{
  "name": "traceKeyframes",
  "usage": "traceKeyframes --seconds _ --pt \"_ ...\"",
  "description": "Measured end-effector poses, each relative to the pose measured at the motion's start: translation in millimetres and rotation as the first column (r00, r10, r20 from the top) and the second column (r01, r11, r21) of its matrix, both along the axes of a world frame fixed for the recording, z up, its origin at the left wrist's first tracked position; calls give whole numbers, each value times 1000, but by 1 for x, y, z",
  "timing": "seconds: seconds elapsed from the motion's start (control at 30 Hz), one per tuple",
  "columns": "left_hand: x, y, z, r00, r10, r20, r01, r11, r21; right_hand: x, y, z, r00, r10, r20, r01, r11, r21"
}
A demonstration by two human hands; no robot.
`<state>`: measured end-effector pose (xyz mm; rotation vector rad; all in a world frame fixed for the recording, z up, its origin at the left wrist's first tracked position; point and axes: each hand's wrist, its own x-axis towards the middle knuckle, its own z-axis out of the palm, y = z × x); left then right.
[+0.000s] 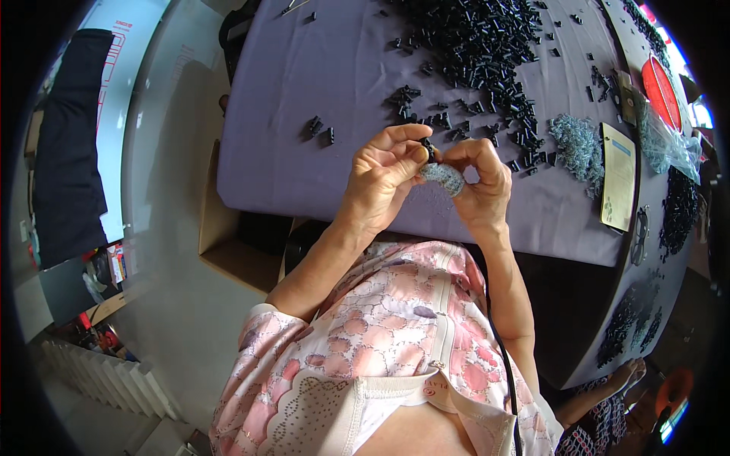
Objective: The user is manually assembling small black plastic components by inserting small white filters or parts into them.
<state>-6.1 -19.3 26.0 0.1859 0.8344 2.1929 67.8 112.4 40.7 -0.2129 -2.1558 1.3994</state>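
Note:
My left hand [385,173] pinches a small black plastic piece [428,149] between thumb and fingers, held up above the table's near edge. From the other side my right hand [487,182] meets it, its thumb and forefinger bent together at the piece's lower end; what is in their tips is too small to tell. A curved grey speckled mass [444,179] lies between the two hands, just under the black piece. I cannot tell whether it is clustered small bits or a wrapping. Beyond my hands, a large heap of similar black pieces [487,53] spreads over the purple tablecloth [296,99].
Right of the heap lie a pile of small grey metal-looking parts [578,148] and a yellowish card [618,178]. Farther right are a red basket [661,93], a clear plastic bag [677,148] and eyeglasses [640,235]. A cardboard box [236,254] stands below the table's left edge. Another person's hand [627,376] shows lower right.

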Motion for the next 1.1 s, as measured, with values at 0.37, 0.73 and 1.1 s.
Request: traceKeyframes --seconds 0.37,0.73,1.1 --pt "0 -2 10 999 -39 -1 39 999 -31 -10 9 2 939 342 35 -333 930 -158" --pt "4 1 8 987 -100 129 90 993 75 -5 3 -8 931 324 -168 -365 852 -376" --pt "10 15 5 965 -137 223 95 977 188 -3 -4 -16 923 230 -308 -377 698 -609"
